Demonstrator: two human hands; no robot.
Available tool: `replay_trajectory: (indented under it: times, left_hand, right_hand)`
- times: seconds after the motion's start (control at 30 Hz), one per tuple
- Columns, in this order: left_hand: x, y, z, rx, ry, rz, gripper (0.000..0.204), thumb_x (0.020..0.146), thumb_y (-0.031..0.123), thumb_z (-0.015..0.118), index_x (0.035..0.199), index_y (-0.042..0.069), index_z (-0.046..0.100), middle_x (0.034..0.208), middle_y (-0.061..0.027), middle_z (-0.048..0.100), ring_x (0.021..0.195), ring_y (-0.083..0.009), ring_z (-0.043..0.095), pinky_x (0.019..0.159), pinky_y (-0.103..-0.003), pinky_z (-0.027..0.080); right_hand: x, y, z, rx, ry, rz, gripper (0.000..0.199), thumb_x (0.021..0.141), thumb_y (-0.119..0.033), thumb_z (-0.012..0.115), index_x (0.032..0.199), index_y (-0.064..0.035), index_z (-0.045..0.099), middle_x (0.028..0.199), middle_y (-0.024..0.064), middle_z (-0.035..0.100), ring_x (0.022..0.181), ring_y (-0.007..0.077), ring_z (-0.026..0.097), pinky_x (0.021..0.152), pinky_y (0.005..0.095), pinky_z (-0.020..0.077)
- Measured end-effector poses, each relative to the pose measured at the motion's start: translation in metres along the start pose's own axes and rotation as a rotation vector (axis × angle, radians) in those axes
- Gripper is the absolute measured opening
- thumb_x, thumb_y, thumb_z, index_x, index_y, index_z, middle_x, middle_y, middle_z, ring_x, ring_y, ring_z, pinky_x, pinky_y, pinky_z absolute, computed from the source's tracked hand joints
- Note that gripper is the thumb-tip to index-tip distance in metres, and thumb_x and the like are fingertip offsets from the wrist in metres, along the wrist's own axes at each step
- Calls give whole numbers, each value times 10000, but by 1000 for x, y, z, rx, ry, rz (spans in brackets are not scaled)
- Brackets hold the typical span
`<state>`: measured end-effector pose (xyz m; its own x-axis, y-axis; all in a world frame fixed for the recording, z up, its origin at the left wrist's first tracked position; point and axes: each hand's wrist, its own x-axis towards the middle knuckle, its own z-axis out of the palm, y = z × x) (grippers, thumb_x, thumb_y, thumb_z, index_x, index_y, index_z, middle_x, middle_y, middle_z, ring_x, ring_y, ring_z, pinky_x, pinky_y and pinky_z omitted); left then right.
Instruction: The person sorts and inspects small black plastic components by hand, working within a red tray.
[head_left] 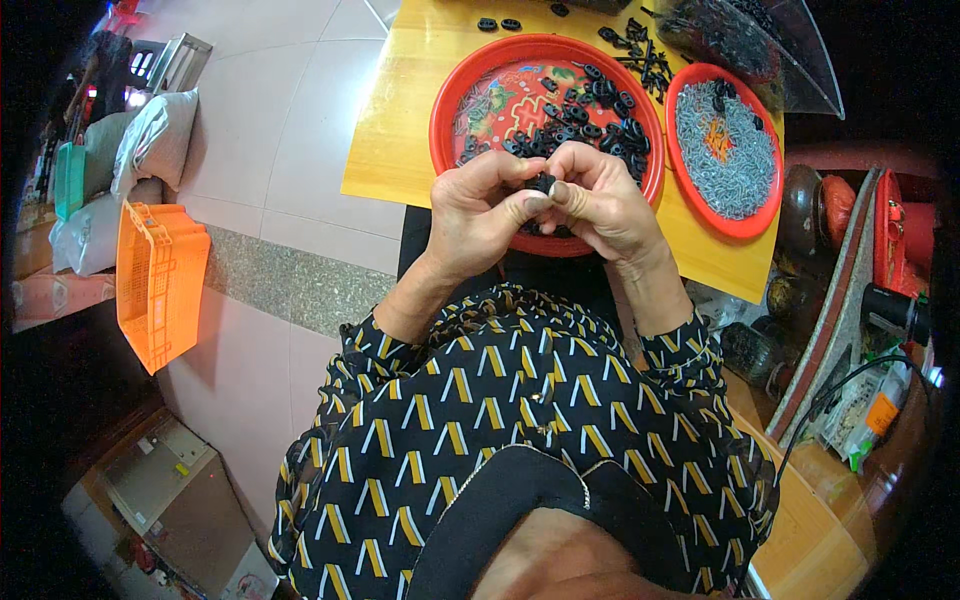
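Black part [541,183], pinched by both hands [472,208] [612,205] (red tray [444,115] bears golden characters [527,120]).

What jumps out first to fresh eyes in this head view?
Likely the large red tray of black parts on the yellow table, top centre, partly hidden by the left hand and right hand pinching a small black piece. Next, to its right, the smaller red tray of small silver pieces. Then the bright orange crate, far left.

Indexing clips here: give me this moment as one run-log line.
left hand: pinching black part | right hand: same part | near: red tray, smaller tray at right
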<state>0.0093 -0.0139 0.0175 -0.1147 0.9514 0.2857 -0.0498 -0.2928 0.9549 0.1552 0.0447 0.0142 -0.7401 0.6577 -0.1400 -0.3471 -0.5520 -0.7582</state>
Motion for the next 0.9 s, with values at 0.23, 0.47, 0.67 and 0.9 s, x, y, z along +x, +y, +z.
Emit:
replay_trajectory:
  times: [0.23,0.47,0.67,0.9]
  left_hand:
    - [-2,-2,-1,-41,-53,-6,146,757,-30,580,899,-56,554,737,-69,599,626,-95,573,575,-211,481]
    - [3,0,-3,-383,-31,-102,244,739,-13,615,973,-44,557,751,-61,599,652,-96,576,604,-216,488]
    - [-6,-7,-8,-291,-10,-97,297,713,-6,647,997,-27,563,772,-35,590,704,-83,563,637,-200,472]
    - [-19,2,-5,-255,-5,-130,295,705,-12,651,988,-25,569,762,-14,574,692,-61,537,615,-181,451]
  right_hand:
    - [2,-2,-2,-1,-40,53,127,758,-88,624,805,-22,526,741,58,579,642,128,581,570,227,505]
    - [-1,-14,3,26,-55,8,152,781,-95,599,881,2,539,754,67,586,643,131,591,565,220,506]
    - [-15,-16,4,-28,11,45,152,808,-104,564,897,16,536,744,76,586,642,132,595,567,214,506]
    - [-26,-11,13,-84,30,43,157,818,-141,559,876,4,538,697,59,580,608,113,585,540,198,497]
